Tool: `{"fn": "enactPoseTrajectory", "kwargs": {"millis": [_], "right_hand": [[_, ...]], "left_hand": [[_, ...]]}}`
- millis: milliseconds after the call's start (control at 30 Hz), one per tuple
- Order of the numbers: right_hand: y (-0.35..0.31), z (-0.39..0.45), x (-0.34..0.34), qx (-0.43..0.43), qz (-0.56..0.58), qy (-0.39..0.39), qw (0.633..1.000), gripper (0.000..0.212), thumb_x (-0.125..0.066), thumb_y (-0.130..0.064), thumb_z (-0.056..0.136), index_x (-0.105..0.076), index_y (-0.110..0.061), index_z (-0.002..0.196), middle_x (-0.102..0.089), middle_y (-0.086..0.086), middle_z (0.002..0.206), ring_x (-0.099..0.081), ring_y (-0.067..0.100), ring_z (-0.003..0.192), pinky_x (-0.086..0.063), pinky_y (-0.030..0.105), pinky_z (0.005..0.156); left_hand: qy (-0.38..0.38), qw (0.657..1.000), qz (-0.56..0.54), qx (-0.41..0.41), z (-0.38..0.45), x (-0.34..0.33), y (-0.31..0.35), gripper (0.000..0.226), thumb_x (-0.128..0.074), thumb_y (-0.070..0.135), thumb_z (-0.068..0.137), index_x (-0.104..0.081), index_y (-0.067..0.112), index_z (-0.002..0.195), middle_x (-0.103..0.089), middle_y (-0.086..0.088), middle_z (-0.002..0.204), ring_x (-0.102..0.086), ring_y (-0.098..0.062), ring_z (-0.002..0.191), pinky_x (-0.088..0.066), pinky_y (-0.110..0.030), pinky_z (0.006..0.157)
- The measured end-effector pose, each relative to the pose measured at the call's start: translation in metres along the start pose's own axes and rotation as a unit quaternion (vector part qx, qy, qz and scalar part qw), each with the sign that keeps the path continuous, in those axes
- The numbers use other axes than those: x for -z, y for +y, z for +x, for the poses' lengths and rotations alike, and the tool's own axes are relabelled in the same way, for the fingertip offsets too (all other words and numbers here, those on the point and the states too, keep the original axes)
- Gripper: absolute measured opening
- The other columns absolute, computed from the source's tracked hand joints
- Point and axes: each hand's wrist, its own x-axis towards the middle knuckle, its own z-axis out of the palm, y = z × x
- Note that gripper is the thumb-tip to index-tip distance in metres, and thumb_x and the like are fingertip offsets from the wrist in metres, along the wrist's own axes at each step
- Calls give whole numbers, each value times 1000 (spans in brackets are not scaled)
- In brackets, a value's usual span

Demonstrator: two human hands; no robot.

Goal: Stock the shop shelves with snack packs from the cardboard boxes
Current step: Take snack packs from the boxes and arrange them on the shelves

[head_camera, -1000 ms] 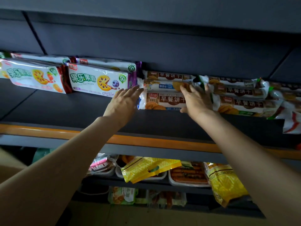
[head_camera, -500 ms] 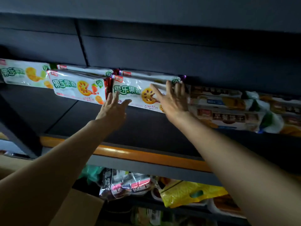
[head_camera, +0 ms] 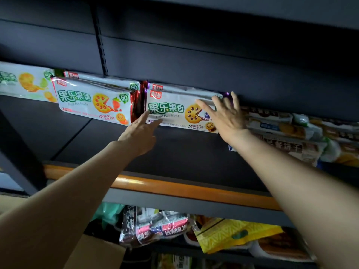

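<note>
A white blueberry biscuit pack (head_camera: 171, 109) stands at the back of the dark shelf (head_camera: 174, 152), with a like pack behind it. My left hand (head_camera: 140, 131) reaches its straight fingertips to the pack's lower left edge. My right hand (head_camera: 226, 115) lies flat with spread fingers on the pack's right end. Left of it stands a strawberry pack (head_camera: 93, 101), and further left an orange-flavour pack (head_camera: 25, 82). Brown breakfast biscuit packs (head_camera: 287, 131) are stacked to the right. A cardboard box flap (head_camera: 97, 253) shows at the bottom left.
An orange rail (head_camera: 174, 187) runs along the shelf's front edge. The lower shelf holds a yellow bag (head_camera: 233, 233), dark wrapped cakes (head_camera: 155, 226) and trays of snacks. A vertical upright (head_camera: 101, 43) divides the back panel.
Both hands have moved left from the brown breakfast biscuit packs to the blueberry pack. The view has shifted left with them.
</note>
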Motion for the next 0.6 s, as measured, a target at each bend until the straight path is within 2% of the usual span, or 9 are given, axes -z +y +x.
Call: {"fn": "enactPoseTrajectory", "kwargs": {"millis": [133,200,267,333,400,467,533,600], "right_hand": [[0,-6,6,-19,32,7,999,97,-57,5,82,2,-31,150,-5,11,156,-7,35,143,11,52,113],[4,-18,7,-37,71,41,996,82,-61,-11,87,-12,-26,150,-2,10,158,-2,34,145,11,50,113],[19,-38,6,-60,134,60,987,75,-65,-31,86,-25,-21,148,-8,12,157,-9,32,144,8,48,114],[51,-61,2,-110,236,28,965,75,-66,-39,83,-29,-19,146,-13,11,156,-14,30,143,-1,46,117],[88,-82,-4,-158,326,-44,931,80,-66,-46,82,-28,-18,146,-17,9,156,-18,26,143,-14,42,116],[115,-102,-8,-160,376,-109,906,88,-65,-56,75,-28,-19,146,-24,6,154,-23,23,141,-23,41,114],[129,-120,-13,-145,361,-157,908,97,-62,-67,67,-28,-22,146,-21,4,155,-19,21,142,-21,44,115],[139,-136,-23,-141,297,-160,931,90,-65,-59,75,-25,-25,147,-14,0,157,-12,20,144,-15,47,117]], "left_hand": [[10,1000,-1,-7,-1,-1,7,60,-49,18,93,-23,26,147,3,-9,157,-20,-31,141,-25,-37,113],[6,1000,5,-5,-3,-1,16,60,-49,19,93,-23,27,147,3,-10,157,-20,-30,142,-23,-37,114],[3,1000,13,-15,-4,-2,32,60,-48,21,94,-22,28,147,2,-11,157,-17,-30,142,-22,-38,115],[1,999,0,-35,-1,-5,53,60,-48,24,93,-21,29,147,-3,-13,157,-15,-28,143,-21,-38,115],[-6,997,-20,-75,3,-9,82,61,-48,28,92,-21,28,147,-9,-10,157,-9,-25,145,-19,-39,116],[-22,993,-41,-107,6,-14,116,65,-51,31,91,-21,25,147,-7,-9,157,-7,-24,145,-19,-38,116],[-35,990,-73,-119,8,-15,147,70,-56,31,89,-18,24,148,-5,-10,157,-10,-26,145,-20,-37,115],[-28,987,-84,-134,11,-16,171,75,-59,33,87,-17,24,148,-7,-11,157,-11,-28,144,-21,-37,115]]}}
